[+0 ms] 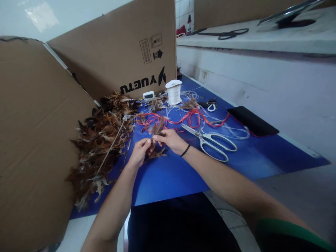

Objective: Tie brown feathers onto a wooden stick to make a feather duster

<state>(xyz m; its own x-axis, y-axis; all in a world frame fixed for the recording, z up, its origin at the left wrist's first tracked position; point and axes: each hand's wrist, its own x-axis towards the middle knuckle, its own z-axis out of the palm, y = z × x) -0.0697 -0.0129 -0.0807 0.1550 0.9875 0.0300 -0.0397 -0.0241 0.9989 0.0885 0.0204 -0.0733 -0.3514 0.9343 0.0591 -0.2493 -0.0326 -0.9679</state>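
My left hand (141, 150) and my right hand (170, 140) meet over the blue table, fingertips pinched together. Between them is a small bunch of brown feathers (159, 126), its tips standing up above my fingers. Both hands are closed at its base; the exact grip is partly hidden by the fingers. Below the hands, a few loose feathers (157, 153) lie on the table. Just right of my right hand rest large silver scissors (210, 140), blades apart. Red ribbon (194, 117) lies in loops beyond my hands.
A large pile of brown feathers (105, 140) covers the table's left side beside a cardboard box (34, 122). At the back stand a white spool (173, 92) and a small white device (148, 95). A black phone (252, 120) lies at the right edge, near clear strands.
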